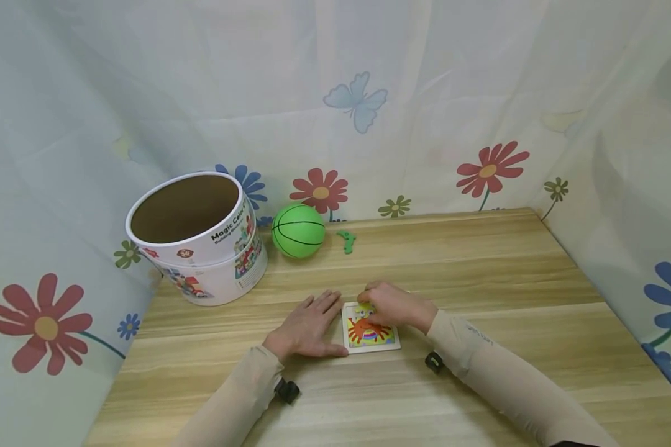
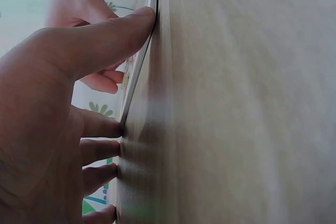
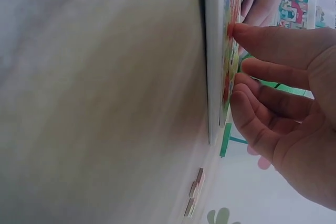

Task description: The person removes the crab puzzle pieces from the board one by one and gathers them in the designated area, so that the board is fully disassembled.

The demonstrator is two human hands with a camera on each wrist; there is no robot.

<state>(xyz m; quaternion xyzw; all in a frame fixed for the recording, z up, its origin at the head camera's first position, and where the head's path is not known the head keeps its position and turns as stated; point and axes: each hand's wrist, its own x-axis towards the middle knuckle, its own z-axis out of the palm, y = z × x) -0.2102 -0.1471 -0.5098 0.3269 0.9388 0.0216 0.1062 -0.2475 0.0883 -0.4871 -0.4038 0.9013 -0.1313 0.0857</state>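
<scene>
A square crab puzzle [image 1: 371, 337] lies on the wooden surface [image 1: 492, 267], its left edge touched by the thumb and index finger of the left hand [image 1: 309, 329], which is spread out with nothing gripped. The right hand [image 1: 396, 304] bends over the puzzle's upper part, thumb tip on it, though I cannot tell whether the fingers pinch anything. Beyond the hands, a green ball [image 1: 299, 231] sits between a white bucket [image 1: 219, 276] and a small green shape [image 1: 348, 242].
</scene>
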